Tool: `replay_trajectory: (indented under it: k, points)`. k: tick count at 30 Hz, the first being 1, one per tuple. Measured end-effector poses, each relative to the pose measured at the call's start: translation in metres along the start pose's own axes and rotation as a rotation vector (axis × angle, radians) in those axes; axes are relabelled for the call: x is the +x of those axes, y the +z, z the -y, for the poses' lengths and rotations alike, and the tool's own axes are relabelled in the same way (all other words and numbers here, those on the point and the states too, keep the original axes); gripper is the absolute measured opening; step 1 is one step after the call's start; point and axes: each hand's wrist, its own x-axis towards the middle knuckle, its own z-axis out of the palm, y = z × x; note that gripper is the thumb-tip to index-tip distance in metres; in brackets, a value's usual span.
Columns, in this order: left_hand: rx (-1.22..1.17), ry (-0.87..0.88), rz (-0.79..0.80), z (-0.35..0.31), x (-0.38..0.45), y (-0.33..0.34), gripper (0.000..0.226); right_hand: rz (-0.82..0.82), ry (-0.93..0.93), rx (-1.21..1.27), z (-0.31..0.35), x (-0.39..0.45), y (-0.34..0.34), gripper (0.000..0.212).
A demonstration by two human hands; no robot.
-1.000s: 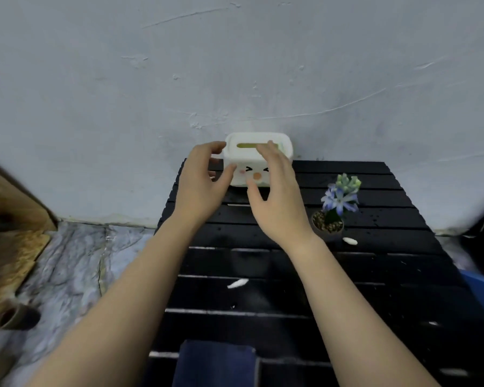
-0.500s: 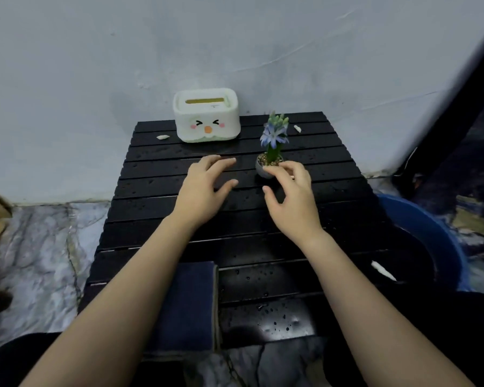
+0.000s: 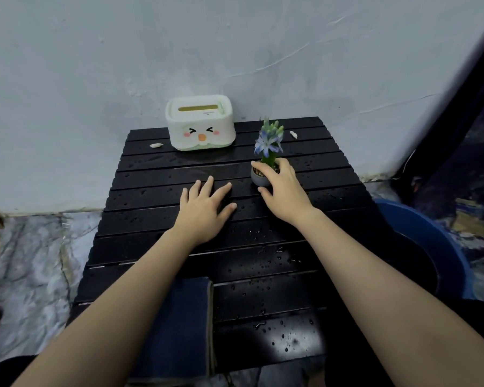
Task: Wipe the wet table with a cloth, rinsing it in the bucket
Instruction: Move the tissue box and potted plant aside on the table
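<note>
On the wet slatted table, a small flower pot is gripped by the right hand.
At 9 o'clock of the pot, the left hand is laid flat, fingers straight.

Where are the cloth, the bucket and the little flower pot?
cloth [image 3: 179, 325]: head view, middle of the folded dark blue fabric at the table's near edge.
bucket [image 3: 436, 241]: head view, blue rim right of the table.
flower pot [image 3: 257, 178]: head view, grey side left of the gripping fingers.

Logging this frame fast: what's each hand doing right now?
Left hand: open, flat on the table.
Right hand: grips the small flower pot.
</note>
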Motion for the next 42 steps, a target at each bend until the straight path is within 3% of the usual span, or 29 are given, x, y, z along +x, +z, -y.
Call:
replay_trajectory:
  k: [6, 12, 15, 22, 37, 42]
  points:
    - [-0.039, 0.01, -0.078, -0.003, 0.023, -0.002, 0.054, -0.049, -0.038, 0.033, -0.008, 0.02, 0.002, 0.054]
    - [0.018, 0.021, -0.11, 0.002, 0.054, 0.004, 0.058, -0.066, 0.026, 0.036, -0.026, 0.092, -0.004, 0.054]
    - [0.023, 0.027, -0.12, 0.005, 0.065, 0.005, 0.072, -0.044, 0.042, 0.038, -0.028, 0.128, -0.001, 0.054]
    - [0.028, 0.073, -0.135, 0.015, 0.074, 0.007, 0.07, 0.021, 0.025, 0.05, -0.032, 0.172, 0.017, 0.051]
    - [0.023, 0.094, -0.137, 0.016, 0.073, 0.007, 0.065, -0.014, 0.001, -0.015, -0.037, 0.169, 0.022, 0.06]
    - [-0.019, 0.102, -0.145, 0.017, 0.069, -0.004, 0.063, -0.113, -0.004, -0.013, -0.021, 0.134, 0.011, 0.062]
